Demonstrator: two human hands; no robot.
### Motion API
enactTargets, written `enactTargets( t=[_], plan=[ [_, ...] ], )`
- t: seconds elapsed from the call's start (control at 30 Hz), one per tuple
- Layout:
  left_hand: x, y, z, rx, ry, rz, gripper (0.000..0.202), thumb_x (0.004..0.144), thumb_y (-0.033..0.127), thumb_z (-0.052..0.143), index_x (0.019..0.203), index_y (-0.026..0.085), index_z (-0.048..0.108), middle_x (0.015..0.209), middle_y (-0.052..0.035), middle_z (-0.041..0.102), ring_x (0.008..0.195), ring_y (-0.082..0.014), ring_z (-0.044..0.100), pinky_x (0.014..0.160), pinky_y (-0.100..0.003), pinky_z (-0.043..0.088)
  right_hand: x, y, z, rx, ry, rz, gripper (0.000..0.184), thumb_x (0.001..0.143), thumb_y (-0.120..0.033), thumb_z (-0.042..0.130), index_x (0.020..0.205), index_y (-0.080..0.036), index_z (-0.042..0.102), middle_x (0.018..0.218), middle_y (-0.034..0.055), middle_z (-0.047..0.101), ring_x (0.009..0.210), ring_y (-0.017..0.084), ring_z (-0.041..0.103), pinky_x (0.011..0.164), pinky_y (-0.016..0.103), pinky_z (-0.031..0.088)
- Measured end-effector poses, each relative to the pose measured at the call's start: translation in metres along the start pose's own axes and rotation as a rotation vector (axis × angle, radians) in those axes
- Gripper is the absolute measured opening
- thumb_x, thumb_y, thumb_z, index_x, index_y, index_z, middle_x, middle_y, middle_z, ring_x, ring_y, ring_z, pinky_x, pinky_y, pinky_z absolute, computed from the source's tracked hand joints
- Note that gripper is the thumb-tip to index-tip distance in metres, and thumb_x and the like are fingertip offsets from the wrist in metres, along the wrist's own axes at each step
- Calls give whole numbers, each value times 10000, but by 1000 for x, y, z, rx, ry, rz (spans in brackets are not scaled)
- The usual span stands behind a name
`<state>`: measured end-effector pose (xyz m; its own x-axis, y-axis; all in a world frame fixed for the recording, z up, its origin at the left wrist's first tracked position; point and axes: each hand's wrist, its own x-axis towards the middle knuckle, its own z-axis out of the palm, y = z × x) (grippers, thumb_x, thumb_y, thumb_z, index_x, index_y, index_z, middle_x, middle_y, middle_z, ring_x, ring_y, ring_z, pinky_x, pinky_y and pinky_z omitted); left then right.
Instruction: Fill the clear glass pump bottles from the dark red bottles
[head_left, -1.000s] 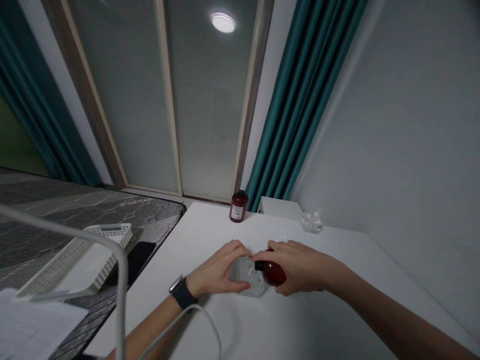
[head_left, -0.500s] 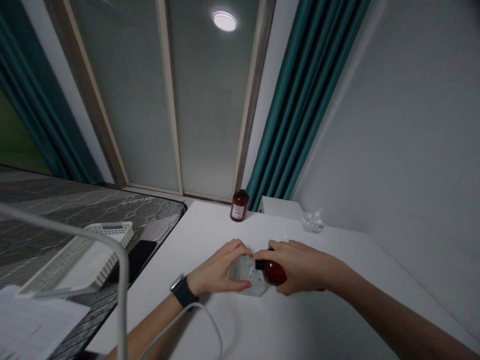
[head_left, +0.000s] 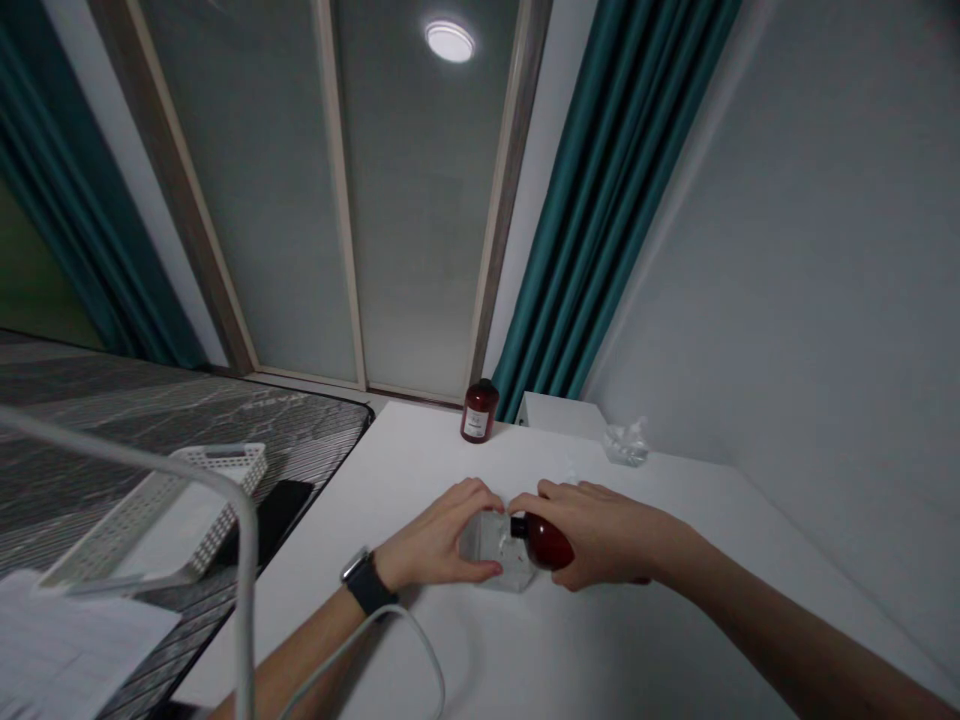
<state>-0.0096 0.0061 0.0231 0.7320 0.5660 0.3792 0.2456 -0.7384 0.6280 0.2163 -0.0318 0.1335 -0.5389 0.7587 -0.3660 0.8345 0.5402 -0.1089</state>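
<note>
- The white table is the largest working surface, with the white basket well apart from the hands, off its left side.
- The right hand has its fingers closed around the tilted bottle, gripping its body. Over the last second this pose has barely shifted, which suggests a steady hold rather than a carry.
- The left hand (the one with the watch at its wrist) has its thumb and fingers bowed around the clear container, apparently keeping it in place; it too has hardly moved.
- The tilted bottle lies nearly on its side, neck end pointing left over the clear container, which rests on the table.
- A standing bottle of like colour is upright near the far edge.
- The black neck end is small and dim; I cannot tell whether it is capped or anything is flowing.
</note>
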Motion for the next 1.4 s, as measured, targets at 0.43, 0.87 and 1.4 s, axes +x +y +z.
enactTargets(
  t=[0.43,0.87,1.4],
  plan=[
    [0,-1,0,8,-5,4,493,744,283,799,1148,218,523,1112,-56,546,1070,-260,530,950,-389,452,1,-1,-2,-11,-13,-10,550,667,-264,652,1200,-283,518,1015,64,554,850,276,595,741,384,410],
    [-1,-1,0,23,-17,-1,496,752,305,795,1160,226,525,1123,-59,540,1073,-262,526,953,-406,454,2,-1,-7,-23,-33,-27,567,661,-276,674,1208,-290,521,1019,63,563,857,284,601,733,380,407],
    [-1,1,-1,21,-22,-12,472,750,304,787,1141,224,537,1116,-57,544,1063,-261,527,945,-401,458,4,1,-8,-12,-36,-29,552,659,-280,678,1192,-302,534,988,47,558,838,276,597,706,359,396]
  ],
)
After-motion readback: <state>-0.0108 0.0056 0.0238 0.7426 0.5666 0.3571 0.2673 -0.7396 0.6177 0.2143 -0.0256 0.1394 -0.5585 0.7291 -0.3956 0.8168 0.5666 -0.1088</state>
